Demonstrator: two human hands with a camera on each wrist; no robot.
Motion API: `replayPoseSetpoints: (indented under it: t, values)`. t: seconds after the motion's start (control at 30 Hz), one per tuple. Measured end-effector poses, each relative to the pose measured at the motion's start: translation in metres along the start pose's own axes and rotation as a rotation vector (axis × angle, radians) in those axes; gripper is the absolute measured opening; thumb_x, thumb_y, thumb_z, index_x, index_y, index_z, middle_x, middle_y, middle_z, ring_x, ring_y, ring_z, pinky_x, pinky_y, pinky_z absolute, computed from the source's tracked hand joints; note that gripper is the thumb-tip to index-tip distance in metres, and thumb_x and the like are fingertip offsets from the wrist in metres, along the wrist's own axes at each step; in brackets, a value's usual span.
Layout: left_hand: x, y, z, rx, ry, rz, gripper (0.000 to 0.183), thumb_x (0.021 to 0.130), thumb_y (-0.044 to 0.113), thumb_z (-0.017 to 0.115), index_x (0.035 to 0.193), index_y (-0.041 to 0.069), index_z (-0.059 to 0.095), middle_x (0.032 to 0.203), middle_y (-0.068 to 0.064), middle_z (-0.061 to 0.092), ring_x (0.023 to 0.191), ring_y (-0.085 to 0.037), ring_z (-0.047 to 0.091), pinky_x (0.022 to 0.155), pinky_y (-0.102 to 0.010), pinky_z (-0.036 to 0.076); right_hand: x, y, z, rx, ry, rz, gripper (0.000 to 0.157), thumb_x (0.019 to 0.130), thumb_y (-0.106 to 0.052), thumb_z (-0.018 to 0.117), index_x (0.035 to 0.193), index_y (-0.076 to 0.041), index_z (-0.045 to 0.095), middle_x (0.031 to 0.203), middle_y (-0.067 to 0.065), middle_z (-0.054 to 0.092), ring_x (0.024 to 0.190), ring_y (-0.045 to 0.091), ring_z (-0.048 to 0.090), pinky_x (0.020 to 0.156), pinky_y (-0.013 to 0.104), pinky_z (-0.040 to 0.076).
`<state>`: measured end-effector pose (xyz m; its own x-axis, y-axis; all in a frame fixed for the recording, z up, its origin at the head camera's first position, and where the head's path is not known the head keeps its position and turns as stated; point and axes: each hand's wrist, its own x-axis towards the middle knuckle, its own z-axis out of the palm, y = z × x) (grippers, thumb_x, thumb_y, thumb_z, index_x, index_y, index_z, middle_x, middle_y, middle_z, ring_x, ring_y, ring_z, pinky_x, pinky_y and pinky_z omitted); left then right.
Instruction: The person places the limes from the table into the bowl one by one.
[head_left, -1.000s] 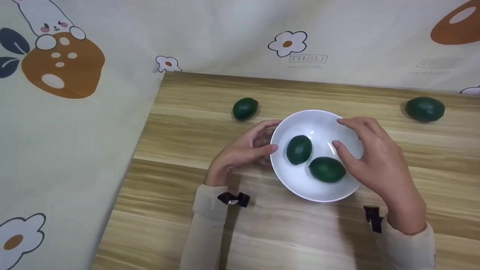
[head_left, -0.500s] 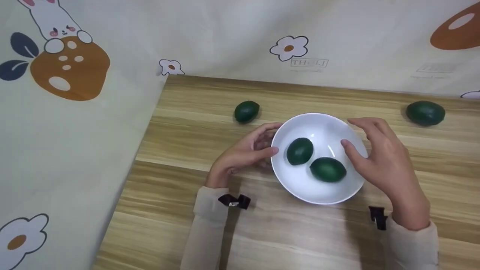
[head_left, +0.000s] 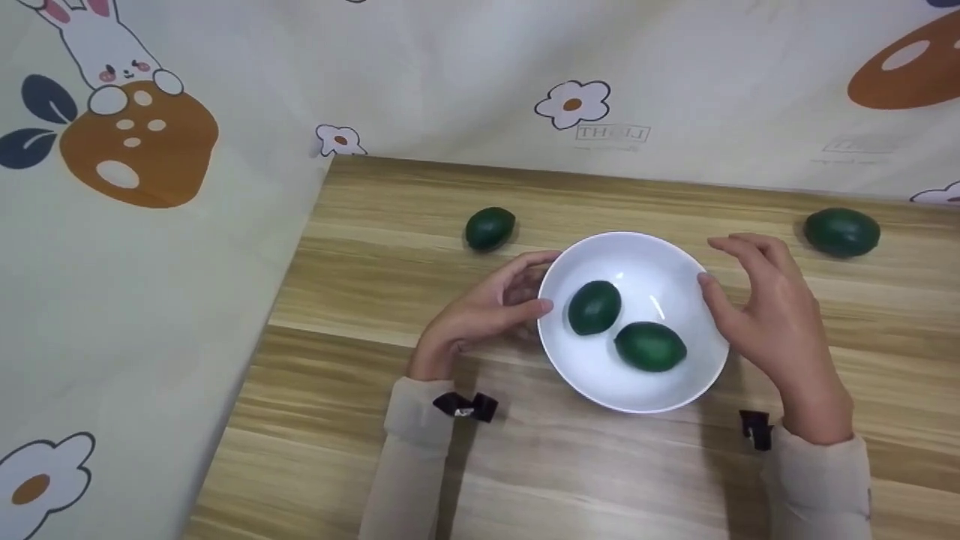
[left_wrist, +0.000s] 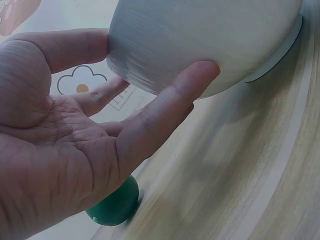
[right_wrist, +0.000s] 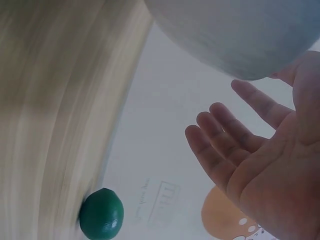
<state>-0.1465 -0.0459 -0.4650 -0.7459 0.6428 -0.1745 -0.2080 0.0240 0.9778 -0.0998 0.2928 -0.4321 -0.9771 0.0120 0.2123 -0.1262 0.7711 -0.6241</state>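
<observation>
Bowl (head_left: pixel 664 270), white and round, set upright at the centre of the figure and held from one side. The left grip (head_left: pixel 480 311), a bare hand, is closed upon its wall, thumb at the rim and fingers along the outside. The right grip (head_left: pixel 776 315) holds nothing: its fingers stand apart from the bowl, while the thumb lies at the opposite rim, contact uncertain. Inside the bowl lie an inner left fruit (head_left: pixel 595 307) and an inner right fruit (head_left: pixel 650 346), both dark green and close together. Judged from this layout, the work appears partway along: two of the four visible fruits are within the bowl, and two are outside, touched by neither hand. Of these, the outer left fruit (head_left: pixel 490 229) rests beyond the left hand, and the outer right fruit (head_left: pixel 841 232) well apart, beyond the right. The supporting tabletop (head_left: pixel 600 480) is wood-grained in pale and darker bands, with soft shadows beside the forearms. A pale sheet (head_left: pixel 420 75) borders its far and left edges, printed with flowers, orange fruit shapes, a cartoon rabbit and faint mirrored lettering. The rest of the room is out of view.
</observation>
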Motion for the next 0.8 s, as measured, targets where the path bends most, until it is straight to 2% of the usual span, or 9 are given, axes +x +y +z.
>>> replayPoseSetpoints:
  t: [0.23,0.4,0.47,0.57,0.8]
  values:
    - [0.002,0.001,0.000,-0.017,-0.010,0.016,0.064,0.102,0.007,0.067,0.160,0.015,0.042,0.158,-0.018,0.053,0.144,-0.034,0.056,0.103,-0.038,0.059,0.006,0.008,-0.005,-0.019,-0.007,0.063,0.048,0.097,-0.020,0.076,0.140,-0.003,0.065,0.154,0.028,0.048,0.140,0.053,0.047,0.107,0.082,0.039]
    - [0.002,0.002,0.000,-0.016,-0.013,0.013,0.065,0.103,0.006,0.066,0.161,0.014,0.039,0.159,-0.016,0.052,0.144,-0.032,0.055,0.093,-0.040,0.063,0.011,0.010,-0.009,0.005,0.010,0.066,0.047,0.100,-0.026,0.072,0.140,-0.002,0.065,0.156,0.027,0.047,0.143,0.053,0.045,0.105,0.084,0.038]
    - [0.002,0.003,0.000,-0.018,-0.018,0.013,0.065,0.103,0.006,0.066,0.161,0.014,0.039,0.159,-0.016,0.052,0.143,-0.033,0.056,0.088,-0.044,0.065,0.013,0.011,-0.011,0.007,0.022,0.060,0.047,0.099,-0.025,0.072,0.139,-0.001,0.065,0.155,0.028,0.047,0.142,0.054,0.046,0.104,0.084,0.038]
    - [0.002,0.003,0.000,-0.018,-0.020,0.012,0.064,0.103,0.007,0.066,0.161,0.016,0.040,0.159,-0.016,0.052,0.142,-0.033,0.056,0.086,-0.046,0.065,0.014,0.013,-0.014,-0.006,0.029,0.063,0.048,0.098,-0.023,0.073,0.139,0.000,0.065,0.155,0.029,0.047,0.140,0.055,0.048,0.104,0.084,0.039]
    - [0.000,-0.003,-0.001,-0.008,0.001,0.011,0.064,0.102,0.007,0.067,0.160,0.013,0.041,0.160,-0.014,0.052,0.146,-0.032,0.055,0.109,-0.036,0.055,0.016,0.022,-0.015,-0.042,0.030,0.061,0.046,0.097,-0.014,0.074,0.139,0.001,0.064,0.152,0.030,0.049,0.139,0.053,0.048,0.105,0.082,0.040]
